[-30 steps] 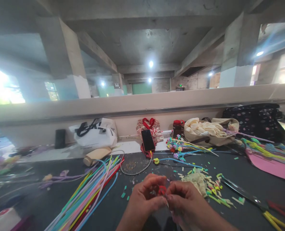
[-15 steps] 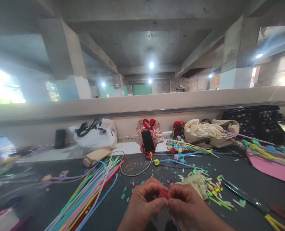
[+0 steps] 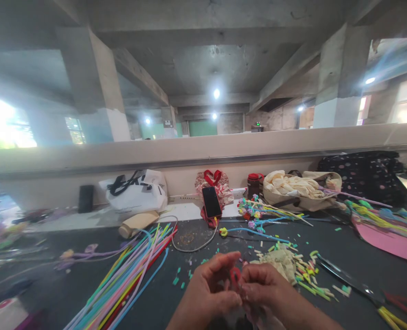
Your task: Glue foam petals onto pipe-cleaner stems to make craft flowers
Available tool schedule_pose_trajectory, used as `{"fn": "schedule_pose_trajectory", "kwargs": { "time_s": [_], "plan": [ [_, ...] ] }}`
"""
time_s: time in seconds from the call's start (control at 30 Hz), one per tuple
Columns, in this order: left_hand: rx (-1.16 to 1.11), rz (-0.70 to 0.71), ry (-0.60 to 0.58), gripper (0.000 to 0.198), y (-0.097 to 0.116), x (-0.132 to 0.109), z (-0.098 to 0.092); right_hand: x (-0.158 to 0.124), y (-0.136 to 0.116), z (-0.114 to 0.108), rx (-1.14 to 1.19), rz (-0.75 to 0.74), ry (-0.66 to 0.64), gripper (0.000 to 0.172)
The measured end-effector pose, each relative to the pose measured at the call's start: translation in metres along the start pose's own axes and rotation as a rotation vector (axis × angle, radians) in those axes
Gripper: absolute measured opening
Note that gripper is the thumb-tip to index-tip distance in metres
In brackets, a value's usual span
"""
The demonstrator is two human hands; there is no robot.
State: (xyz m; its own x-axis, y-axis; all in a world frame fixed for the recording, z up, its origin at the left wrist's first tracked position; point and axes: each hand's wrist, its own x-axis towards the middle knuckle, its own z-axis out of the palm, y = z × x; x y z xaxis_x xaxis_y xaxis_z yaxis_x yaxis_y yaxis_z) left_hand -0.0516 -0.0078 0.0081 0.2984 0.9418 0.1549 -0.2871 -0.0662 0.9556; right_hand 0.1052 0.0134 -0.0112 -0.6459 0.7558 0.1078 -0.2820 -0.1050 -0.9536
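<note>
We see the two hands close together above the near edge of a dark tabletop (image 3: 165, 293), with a small red loop (image 3: 235, 275) between them. The right hand (image 3: 272, 291) has its thumb and forefinger drawn together at the lower end of the loop, pinching it. The left hand (image 3: 206, 286) is half open and cupped around the other side, its thumb and forefinger well parted; we cannot tell whether its inner fingers touch the loop. Whatever lies below the right fingertips is too blurred for us to make out. Just beyond the right hand lies a crumpled cream cloth (image 3: 280, 262), with short cut bits (image 3: 308, 269) in yellow, green and cream scattered beside it. To the right of these we find a long metal tool (image 3: 344, 276), lying aslant. Left of the hands, a bundle of coloured stems (image 3: 131, 279) fans across the tabletop. Farther back, we see a blue stem (image 3: 258, 233) with a yellow curl at its left end, near a bunch of small multicoloured flowers (image 3: 253, 208). A phone (image 3: 211, 201) leans against a red-and-white patterned bag (image 3: 225, 185), a cable (image 3: 192, 250) curving away from its lower end.
</note>
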Motion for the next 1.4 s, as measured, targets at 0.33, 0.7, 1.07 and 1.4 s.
{"fn": "schedule_pose_trajectory", "kwargs": {
  "time_s": [0.33, 0.7, 1.07, 1.4],
  "plan": [
    [0.077, 0.001, 0.018, 0.025, 0.007, -0.002, 0.006, -0.006, -0.004, 0.002, 0.007, 0.167, -0.065, 0.021],
    [0.189, 0.092, 0.035, 0.021, 0.008, -0.001, 0.005, -0.005, -0.002, -0.001, 0.001, 0.138, -0.075, 0.022],
    [-0.020, -0.017, 0.018, 0.058, 0.003, -0.001, 0.004, -0.003, -0.002, -0.002, -0.023, 0.021, -0.024, 0.024],
    [0.019, 0.076, 0.286, 0.040, -0.006, 0.002, 0.008, -0.002, 0.000, -0.001, -0.253, -0.197, 0.186, 0.022]
  ]
}}
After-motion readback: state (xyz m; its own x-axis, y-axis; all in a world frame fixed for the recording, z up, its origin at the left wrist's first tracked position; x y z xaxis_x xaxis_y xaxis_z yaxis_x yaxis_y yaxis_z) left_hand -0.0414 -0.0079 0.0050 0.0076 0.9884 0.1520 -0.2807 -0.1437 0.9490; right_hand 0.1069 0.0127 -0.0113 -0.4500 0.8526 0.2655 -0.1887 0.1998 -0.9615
